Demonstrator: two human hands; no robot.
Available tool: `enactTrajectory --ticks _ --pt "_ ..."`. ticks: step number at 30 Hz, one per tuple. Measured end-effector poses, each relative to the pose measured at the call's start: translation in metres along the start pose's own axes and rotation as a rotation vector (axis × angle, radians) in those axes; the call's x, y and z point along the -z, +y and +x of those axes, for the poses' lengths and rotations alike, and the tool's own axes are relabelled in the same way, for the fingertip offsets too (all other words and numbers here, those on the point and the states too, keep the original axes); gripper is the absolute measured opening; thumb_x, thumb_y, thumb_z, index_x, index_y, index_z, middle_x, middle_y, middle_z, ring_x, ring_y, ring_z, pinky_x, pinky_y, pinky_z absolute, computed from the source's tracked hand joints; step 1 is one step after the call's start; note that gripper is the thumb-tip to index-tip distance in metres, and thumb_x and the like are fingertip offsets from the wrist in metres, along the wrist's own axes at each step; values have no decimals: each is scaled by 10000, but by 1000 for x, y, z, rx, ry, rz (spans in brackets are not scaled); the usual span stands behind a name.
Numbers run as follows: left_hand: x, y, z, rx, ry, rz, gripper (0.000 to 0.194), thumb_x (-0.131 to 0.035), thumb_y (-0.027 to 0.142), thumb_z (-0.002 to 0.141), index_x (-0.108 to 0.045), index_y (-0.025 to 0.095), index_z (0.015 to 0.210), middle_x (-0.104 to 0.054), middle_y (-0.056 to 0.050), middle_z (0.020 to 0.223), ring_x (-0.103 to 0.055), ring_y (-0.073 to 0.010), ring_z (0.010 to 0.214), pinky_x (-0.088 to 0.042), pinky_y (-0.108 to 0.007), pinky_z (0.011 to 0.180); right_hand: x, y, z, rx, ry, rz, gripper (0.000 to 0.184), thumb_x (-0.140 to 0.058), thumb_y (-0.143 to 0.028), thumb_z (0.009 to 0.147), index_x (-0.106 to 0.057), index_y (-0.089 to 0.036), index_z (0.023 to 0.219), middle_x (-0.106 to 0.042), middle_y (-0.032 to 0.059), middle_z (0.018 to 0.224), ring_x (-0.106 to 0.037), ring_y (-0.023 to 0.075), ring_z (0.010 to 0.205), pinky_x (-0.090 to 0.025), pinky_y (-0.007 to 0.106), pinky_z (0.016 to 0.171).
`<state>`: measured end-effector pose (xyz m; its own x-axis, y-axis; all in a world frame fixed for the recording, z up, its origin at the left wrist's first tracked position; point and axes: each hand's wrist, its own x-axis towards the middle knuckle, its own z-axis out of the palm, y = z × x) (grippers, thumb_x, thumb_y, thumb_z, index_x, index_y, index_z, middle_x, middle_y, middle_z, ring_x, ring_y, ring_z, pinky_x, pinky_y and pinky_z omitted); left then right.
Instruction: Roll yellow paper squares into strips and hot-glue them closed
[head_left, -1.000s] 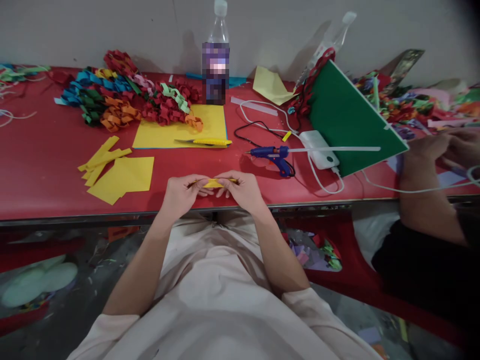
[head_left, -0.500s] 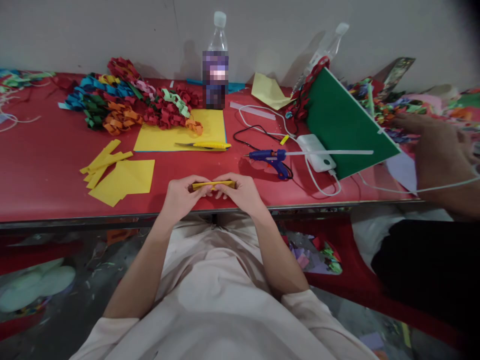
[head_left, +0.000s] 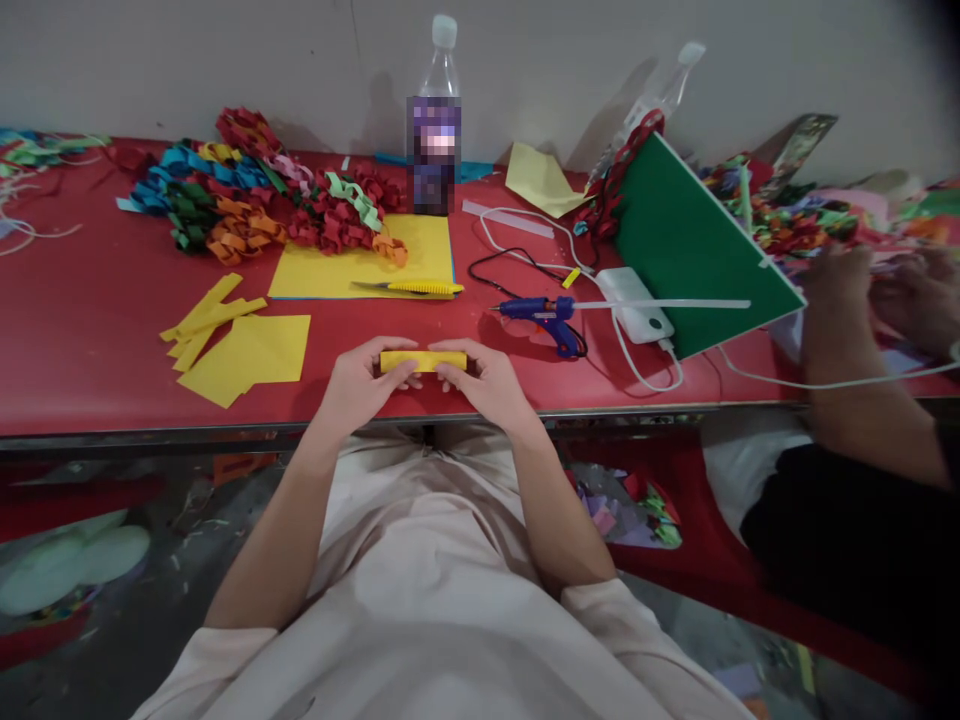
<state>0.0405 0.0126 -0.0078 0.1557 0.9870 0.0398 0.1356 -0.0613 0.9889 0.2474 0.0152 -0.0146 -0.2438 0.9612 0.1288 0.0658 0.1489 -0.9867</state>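
A narrow folded strip of yellow paper point(head_left: 423, 361) is held level near the table's front edge. My left hand point(head_left: 367, 382) pinches its left end, thumb on the near face. On the other end my right hand point(head_left: 484, 382) has the same closed grip. To the left lie yellow paper squares point(head_left: 274, 350) and several yellow folded strips point(head_left: 206, 312). Beyond my hands, a yellow utility knife point(head_left: 420, 289) rests on larger yellow sheets point(head_left: 322, 276). A blue glue gun point(head_left: 544, 315) with a long clear glue stick point(head_left: 705, 303) lies to the right.
Colourful paper chains point(head_left: 247, 190) are heaped at the back left, beside a bottle point(head_left: 433, 130). A white power bank point(head_left: 634, 305) with cables leans near a tilted green board point(head_left: 690, 245). At the right, a co-worker's hands point(head_left: 844, 290) are over paper scraps.
The yellow strip has turned so its broad face shows, where its thin edge showed before. My hands stay on its ends. The co-worker's hands at the right have shifted.
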Motion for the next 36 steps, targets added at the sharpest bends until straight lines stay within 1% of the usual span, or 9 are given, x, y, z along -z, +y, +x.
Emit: enactTrajectory --ticks 4,8,11,13,17,21,26,31,36 --pt "-1 -3 -1 -53 13 49 401 -807 450 829 -719 166 1098 -787 -62 895 -782 -208 788 -654 -284 754 -3 1 1 11 -24 46 288 -715 -312 886 -718 -200 1151 -754 28 952 -710 123 711 -582 248 705" --pt "1 -3 0 -47 -52 -12 407 -664 506 942 -690 148 1133 -789 -85 899 -788 -213 790 -665 -305 748 -1 1 1 -4 -46 116 298 -639 -391 944 -685 -185 1155 -740 16 829 -721 130 645 -566 236 608" --pt "3 -2 1 -27 -81 -50 458 -559 541 996 -649 153 1222 -789 -92 913 -790 -212 783 -668 -317 743 2 0 0 -14 -108 148 360 -577 -440 984 -648 -182 1225 -747 36 888 -755 149 719 -584 251 649" --pt "4 -1 2 -6 -75 -68 479 -539 551 1003 -632 153 1252 -787 -91 891 -790 -215 779 -667 -321 737 4 -1 0 -14 -132 134 372 -612 -429 966 -646 -194 1252 -751 45 952 -761 156 782 -600 264 700" --pt "4 2 0 -7 -71 -58 482 -556 546 995 -635 152 1261 -783 -98 920 -784 -208 797 -653 -309 744 3 -1 -1 -12 -94 104 410 -750 -355 855 -670 -207 1229 -747 44 1035 -734 145 793 -609 287 782" --pt "4 4 -2 -52 -83 47 469 -730 508 887 -675 165 1201 -764 -102 1076 -763 -196 840 -618 -282 770 2 -4 -1 -29 -39 82 365 -726 -405 871 -696 -179 1156 -739 33 930 -693 122 689 -584 261 703" --pt "6 -3 0 -96 14 219 392 -624 531 949 -745 166 1025 -751 -53 906 -681 -165 752 -533 -247 667 0 -8 -1 -53 23 -3 335 -636 -482 929 -735 -162 923 -706 24 772 -650 121 588 -520 230 552" --pt "11 -4 2 -143 0 293 388 -568 507 987 -749 181 1093 -764 -61 1004 -685 -182 878 -520 -261 758 0 -6 -1 -83 -4 84 306 -676 -392 895 -759 -204 1122 -759 34 957 -706 140 655 -583 258 601" --pt "7 1 1 -140 -12 216 355 -623 497 960 -775 200 1083 -775 -54 1007 -684 -174 872 -510 -251 732 4 -6 -1 -19 -1 -6 267 -629 -326 893 -799 -204 1058 -782 25 928 -682 129 697 -571 246 646"
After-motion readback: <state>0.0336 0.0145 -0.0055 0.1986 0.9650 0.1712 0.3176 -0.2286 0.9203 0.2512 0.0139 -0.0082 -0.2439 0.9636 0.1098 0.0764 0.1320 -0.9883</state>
